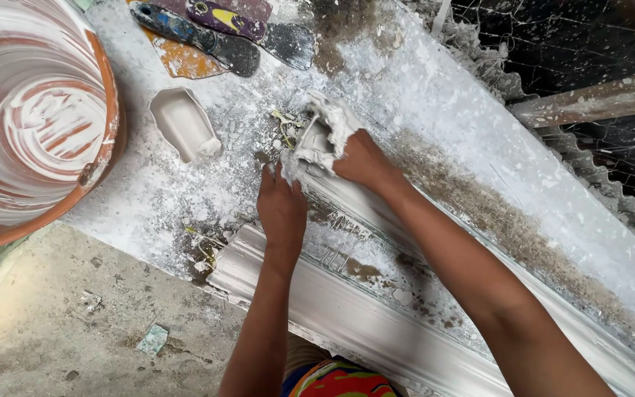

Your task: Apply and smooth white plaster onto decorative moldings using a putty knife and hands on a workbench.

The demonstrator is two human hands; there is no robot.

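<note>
My left hand [281, 209] presses down on the near end of a long white plaster moulding [347, 309] that lies on a plaster-caked slab [435, 95]. Its fingertips touch a wet lump of white plaster [316, 147]. My right hand [364, 158] grips that lump from the right, its fingers coated in plaster and closed around it. A thin flat strip stands up out of the lump; I cannot tell what it is.
A large orange basin [34, 117] smeared with white plaster stands at the left. A small white scoop-shaped container [183, 123] lies on the slab. Two putty knives [222, 33] rest at the top. Corrugated sheet and a dark netted area [589, 147] lie to the right.
</note>
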